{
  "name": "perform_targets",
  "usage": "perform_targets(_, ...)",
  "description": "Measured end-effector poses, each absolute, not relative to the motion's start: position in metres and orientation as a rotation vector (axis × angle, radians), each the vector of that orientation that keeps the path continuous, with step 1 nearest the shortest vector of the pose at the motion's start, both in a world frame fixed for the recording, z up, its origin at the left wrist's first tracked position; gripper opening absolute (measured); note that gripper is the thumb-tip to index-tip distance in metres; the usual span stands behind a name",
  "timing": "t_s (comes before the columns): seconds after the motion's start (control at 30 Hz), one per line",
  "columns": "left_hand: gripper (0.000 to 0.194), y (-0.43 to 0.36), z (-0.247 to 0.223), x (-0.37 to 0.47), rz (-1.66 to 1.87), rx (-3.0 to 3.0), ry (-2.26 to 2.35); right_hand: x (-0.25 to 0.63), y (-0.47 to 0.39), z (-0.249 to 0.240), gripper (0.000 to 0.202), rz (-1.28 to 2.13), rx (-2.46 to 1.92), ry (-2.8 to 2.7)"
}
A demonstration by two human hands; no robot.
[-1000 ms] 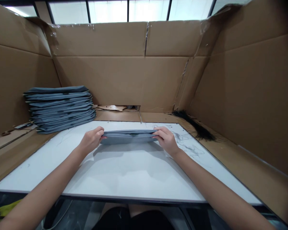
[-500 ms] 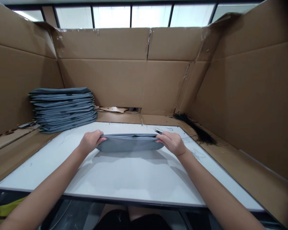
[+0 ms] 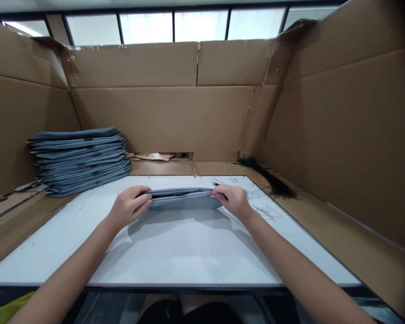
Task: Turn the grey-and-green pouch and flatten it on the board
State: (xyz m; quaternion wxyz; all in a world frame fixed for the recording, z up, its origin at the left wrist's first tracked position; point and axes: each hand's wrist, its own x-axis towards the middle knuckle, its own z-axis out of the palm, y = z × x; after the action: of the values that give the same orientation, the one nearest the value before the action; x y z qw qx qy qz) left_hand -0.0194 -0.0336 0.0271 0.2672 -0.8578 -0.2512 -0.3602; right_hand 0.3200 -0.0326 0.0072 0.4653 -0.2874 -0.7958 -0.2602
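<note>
A flat blue-grey folded fabric piece (image 3: 185, 202) is stretched between my two hands above the white board. My left hand (image 3: 130, 207) pinches its left end, where the layers part and a dark gap shows between them. At the other end, my right hand (image 3: 234, 201) has its fingers closed on the fabric's edge. A dark pointed tool tip (image 3: 216, 184), like small thread snips, pokes out beyond the right fingers; the rest of it is mostly hidden by the hand.
Similar blue-grey pieces form a tall stack (image 3: 83, 164) at the back left. A bundle of black strands (image 3: 270, 177) lies along the right edge of the white board (image 3: 185, 252). Cardboard walls (image 3: 148, 112) enclose the back and sides.
My left fingers have shifted on the left end, and the layers there have spread apart. The fabric has tilted so less of its front face shows. The view has turned slightly right.
</note>
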Motion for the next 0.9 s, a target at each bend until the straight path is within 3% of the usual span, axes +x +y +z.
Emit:
perform_targets(0.2,0.019,-0.033,0.030,-0.015,-0.761,-2.371,-0.861,0.319,-0.032,0.007,0.011,-0.650,-0.684,-1.969)
perform_targets(0.57,0.026,-0.023,0.028,-0.020,-0.718,-2.032,-0.628,0.314,-0.037,0.015,0.022,-0.799,-0.711,-1.975)
perform_targets(0.83,0.012,-0.022,0.031,-0.025,-0.757,-1.954,-0.736,0.304,-0.043,0.018,0.014,-0.761,-0.709,-1.955)
perform_targets(0.9,0.017,-0.022,0.029,-0.023,-0.739,-1.943,-0.762,0.300,-0.043,0.015,0.013,-0.715,-0.693,-1.955)
